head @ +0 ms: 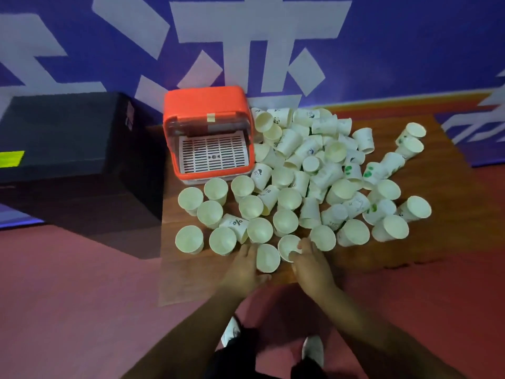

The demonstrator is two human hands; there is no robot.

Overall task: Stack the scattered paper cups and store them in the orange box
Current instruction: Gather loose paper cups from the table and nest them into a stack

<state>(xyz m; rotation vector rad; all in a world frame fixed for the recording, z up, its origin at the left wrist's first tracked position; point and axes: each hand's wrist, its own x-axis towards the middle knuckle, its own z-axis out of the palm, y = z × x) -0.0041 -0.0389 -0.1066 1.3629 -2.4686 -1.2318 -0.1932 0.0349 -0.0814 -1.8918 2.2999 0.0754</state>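
A wooden desk [410, 250] stood by a blue wall [396, 50] with big white shapes on it. The orange box [205, 105] sat at the 11 o'clock corner of the desk. Its open side faced the person, and a white grid [216, 154] showed inside it. No cup was in the box.

Lots of paper cups [314, 170] covered the desk. From 12 o'clock to 3 o'clock they lay in a messy pile, many on their sides, some with green or dark prints. At 9 o'clock from the pile, just in front of the box, other cups stood up with their mouths open to the top.

Both hands were at the 6 o'clock edge of the desk. The left hand [243, 269] held the near cup [269, 259], with its fingers curled round the side of the cup. The right hand [313, 266] sat just beside it at 3 o'clock. Its fingers [304, 243] pinched the rim of a second cup [285, 246], with the thumb dipped inside. The two cups touched.

A big black box [68, 149] with a yellow label [11, 158] stood off the desk at 9 o'clock. At 6 o'clock, white shoes [231, 330] stood on the red floor [68, 296].
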